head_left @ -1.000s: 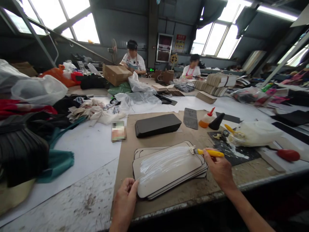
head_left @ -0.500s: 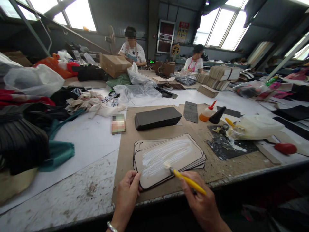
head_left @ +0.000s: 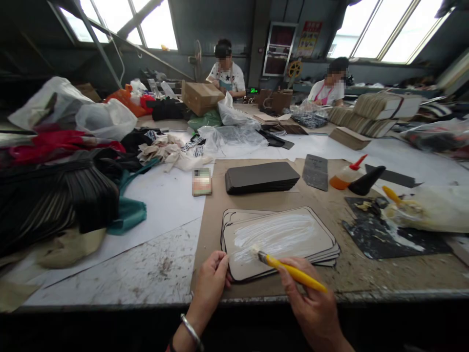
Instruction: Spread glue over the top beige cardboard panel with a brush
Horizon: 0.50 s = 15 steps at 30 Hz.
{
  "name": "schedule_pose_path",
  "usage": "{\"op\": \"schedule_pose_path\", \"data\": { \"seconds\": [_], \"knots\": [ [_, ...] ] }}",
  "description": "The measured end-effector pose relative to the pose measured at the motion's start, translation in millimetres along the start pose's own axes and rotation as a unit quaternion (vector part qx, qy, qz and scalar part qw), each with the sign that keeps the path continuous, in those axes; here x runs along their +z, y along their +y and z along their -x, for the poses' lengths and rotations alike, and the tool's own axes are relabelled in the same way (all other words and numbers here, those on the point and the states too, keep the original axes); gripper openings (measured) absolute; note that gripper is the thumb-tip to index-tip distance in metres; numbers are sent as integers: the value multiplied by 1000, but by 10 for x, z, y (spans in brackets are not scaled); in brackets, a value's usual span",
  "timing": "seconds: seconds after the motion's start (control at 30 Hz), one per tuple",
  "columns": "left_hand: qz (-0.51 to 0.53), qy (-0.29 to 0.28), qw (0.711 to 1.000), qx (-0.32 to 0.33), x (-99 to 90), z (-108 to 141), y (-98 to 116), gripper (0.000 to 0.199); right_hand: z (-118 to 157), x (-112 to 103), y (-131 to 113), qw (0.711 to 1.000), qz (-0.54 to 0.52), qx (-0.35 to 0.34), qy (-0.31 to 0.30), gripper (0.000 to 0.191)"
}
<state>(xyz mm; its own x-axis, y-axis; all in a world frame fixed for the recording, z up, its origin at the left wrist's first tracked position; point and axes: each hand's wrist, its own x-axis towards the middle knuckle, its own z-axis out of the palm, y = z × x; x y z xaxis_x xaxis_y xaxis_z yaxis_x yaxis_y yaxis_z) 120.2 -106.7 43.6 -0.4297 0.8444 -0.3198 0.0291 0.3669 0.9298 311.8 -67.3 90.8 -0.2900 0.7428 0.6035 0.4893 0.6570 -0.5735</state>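
A yellow-handled brush (head_left: 293, 274) is gripped in my right hand (head_left: 311, 303), its bristles resting on the top beige panel (head_left: 256, 270). White glue streaks (head_left: 278, 230) cover much of that panel's face. The panel has rounded corners and a dark edge, and it lies slightly fanned over several similar ones. My left hand (head_left: 212, 276) pinches its near left corner between thumb and fingers. Behind these panels sits a neat stack of dark grey panels (head_left: 262, 177).
To the right, a glue-smeared black board (head_left: 370, 244) lies under a whitish plastic container (head_left: 439, 210) with another yellow handle (head_left: 391, 194). A red-tipped bottle (head_left: 346, 177) stands nearby. Dark bundled material (head_left: 88, 190) fills the left. Two people work across the table.
The view has swung left, so everything appears further right. The bristles have shifted slightly toward the left end of the panel. Both hands keep their holds.
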Motion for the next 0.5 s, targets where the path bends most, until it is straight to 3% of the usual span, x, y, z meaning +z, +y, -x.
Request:
{"op": "schedule_pose_path", "data": {
  "seconds": [0.13, 0.27, 0.4, 0.5],
  "knots": [
    [5, -7, 1000, 4, 1, -14, -23, 32, -62, 314, -208, 992, -114, -20, -43, 15],
    [12, -13, 1000, 9, 3, -2, -8, 32, -125, 408, -181, 995, -94, -31, -21, 17],
    [-3, -16, 1000, 11, -10, 26, -31, 37, -160, 334, 18, 997, -57, -40, -14, 14],
    [-21, 4, 1000, 17, -18, 39, -70, 41, -178, 59, 390, 998, 47, -18, 34, 12]
  ]
}}
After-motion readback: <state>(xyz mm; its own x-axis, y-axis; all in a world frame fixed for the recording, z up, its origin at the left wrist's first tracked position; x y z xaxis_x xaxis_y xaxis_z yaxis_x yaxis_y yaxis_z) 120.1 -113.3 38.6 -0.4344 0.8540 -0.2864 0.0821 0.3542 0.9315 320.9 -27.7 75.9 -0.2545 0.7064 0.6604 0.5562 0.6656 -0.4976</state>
